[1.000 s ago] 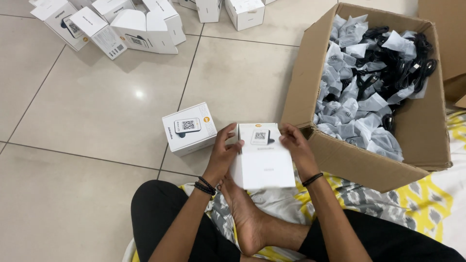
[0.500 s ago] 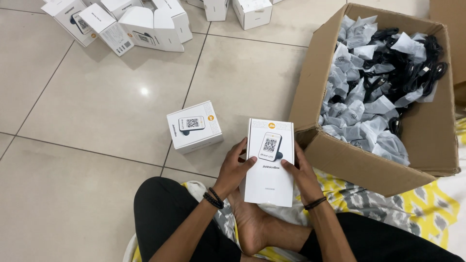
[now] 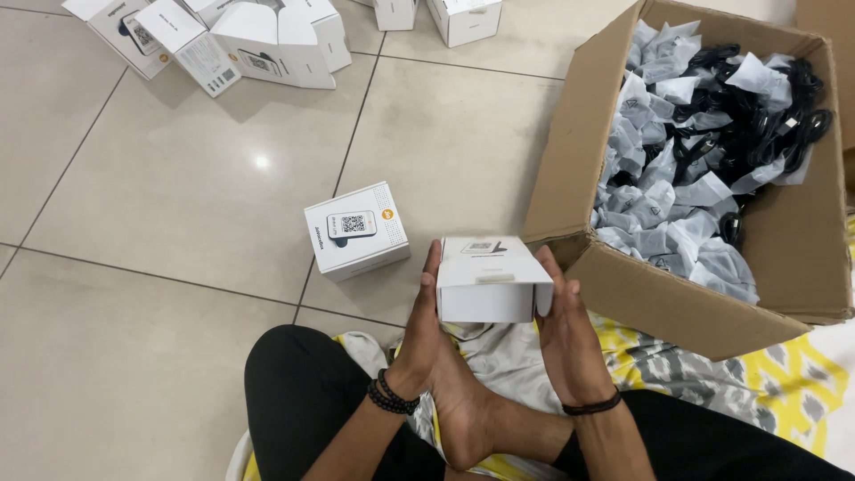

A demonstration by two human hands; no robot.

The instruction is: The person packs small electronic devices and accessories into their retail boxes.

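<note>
A person sits cross-legged on a yellow, grey and white patterned cloth point(image 3: 712, 374) spread over the pale tiled floor point(image 3: 160, 232), holding a small white cardboard box point(image 3: 492, 281) above the lap with both hands. The left hand point(image 3: 426, 325) presses flat against the box's left side, fingers pointing up, and the right hand point(image 3: 563, 334) presses against its right side, so each hand's grip is clamped on the box from opposite sides. The box is tilted so its closed end flap faces the camera and its printed face looks upward. Dark bead bracelets circle the left wrist and a thin dark band circles the right wrist. Just to the left, on the floor, lies a second white printed box point(image 3: 356, 230), apart from the hands. To the right stands a large open brown cardboard carton point(image 3: 677, 303) filled with black cables in clear plastic bags point(image 3: 704, 151). A cluster of more white boxes point(image 3: 240, 40) lies at the far end of the floor.
</note>
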